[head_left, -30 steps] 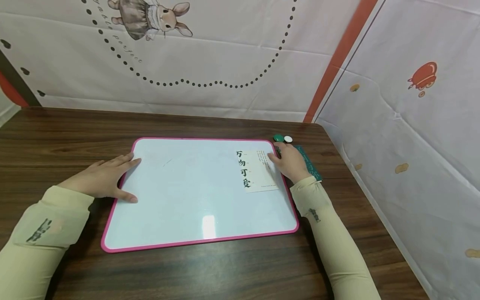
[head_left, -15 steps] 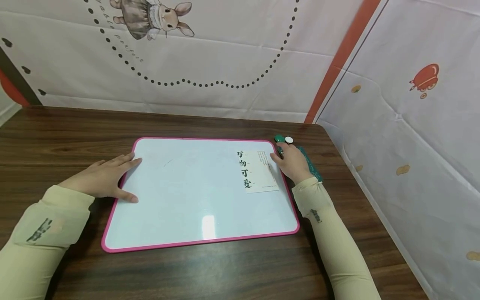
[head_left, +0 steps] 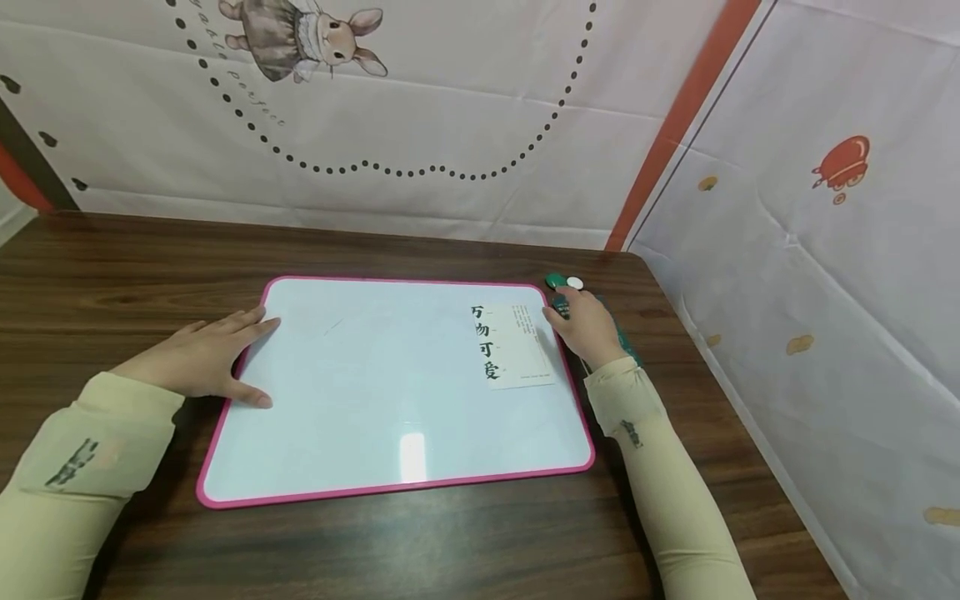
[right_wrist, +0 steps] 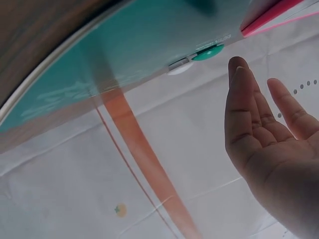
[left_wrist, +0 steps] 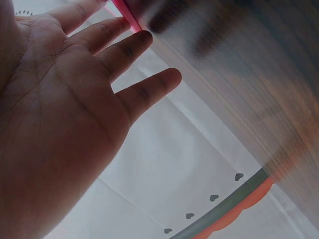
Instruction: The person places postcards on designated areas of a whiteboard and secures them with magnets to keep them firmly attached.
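A whiteboard (head_left: 360,375) with a pink rim lies on the brown table. My left hand (head_left: 204,358) rests on its left edge, fingers spread and thumb over the white surface. On the board's right part lies a white card (head_left: 517,350) with large black characters. Just beyond the right edge, my right hand (head_left: 588,327) is over a dark green card (head_left: 627,343), its thumb at the pink rim. The right wrist view shows the hand's fingers extended, with the green card (right_wrist: 65,94) beside them. Part of that card is hidden under the hand.
A green round magnet-like disc (head_left: 555,280) and a white one (head_left: 575,283) sit past my right fingertips. White printed cloth (head_left: 450,92) hangs behind the table (head_left: 337,550) and along its right side.
My right hand has shifted slightly right, its thumb drawing back from the board's surface to the rim. Less of the green card shows beside it. My left hand keeps its place.
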`<state>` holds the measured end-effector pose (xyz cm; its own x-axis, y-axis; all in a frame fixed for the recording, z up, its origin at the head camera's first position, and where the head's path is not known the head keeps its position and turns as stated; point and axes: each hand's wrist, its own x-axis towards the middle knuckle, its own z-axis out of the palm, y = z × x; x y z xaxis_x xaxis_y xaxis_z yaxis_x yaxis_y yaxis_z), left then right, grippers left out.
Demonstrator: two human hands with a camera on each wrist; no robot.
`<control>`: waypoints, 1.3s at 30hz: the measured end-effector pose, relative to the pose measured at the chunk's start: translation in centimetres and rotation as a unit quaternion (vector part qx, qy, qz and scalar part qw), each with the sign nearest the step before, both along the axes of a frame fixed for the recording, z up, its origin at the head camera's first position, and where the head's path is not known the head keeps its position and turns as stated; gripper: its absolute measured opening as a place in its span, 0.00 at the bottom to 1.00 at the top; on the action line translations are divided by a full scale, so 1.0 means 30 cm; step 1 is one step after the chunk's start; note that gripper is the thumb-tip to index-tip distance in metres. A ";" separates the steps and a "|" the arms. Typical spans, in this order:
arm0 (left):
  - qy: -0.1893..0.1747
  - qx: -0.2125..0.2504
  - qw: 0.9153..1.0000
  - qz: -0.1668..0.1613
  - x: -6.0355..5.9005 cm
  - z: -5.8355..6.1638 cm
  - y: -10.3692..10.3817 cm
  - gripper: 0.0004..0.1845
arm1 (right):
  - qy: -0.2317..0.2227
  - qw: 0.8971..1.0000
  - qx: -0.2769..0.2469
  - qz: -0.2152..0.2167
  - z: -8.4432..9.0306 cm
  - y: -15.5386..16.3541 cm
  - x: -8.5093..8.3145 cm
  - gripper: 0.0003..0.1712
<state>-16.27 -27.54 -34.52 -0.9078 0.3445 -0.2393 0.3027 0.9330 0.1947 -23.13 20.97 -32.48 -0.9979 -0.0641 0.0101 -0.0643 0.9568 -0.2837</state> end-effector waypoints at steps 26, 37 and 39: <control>0.007 -0.002 1.000 -0.002 -0.006 -0.013 -0.003 0.67 | 0.008 0.999 -0.011 -0.029 0.003 0.075 -0.055 0.34; 0.006 0.003 1.000 -0.004 -0.005 -0.010 -0.002 0.66 | 0.005 0.999 -0.011 -0.033 0.003 0.102 -0.073 0.33; 0.007 0.000 1.000 -0.004 -0.005 -0.009 -0.001 0.67 | 0.009 0.999 -0.012 -0.033 0.007 0.110 -0.077 0.33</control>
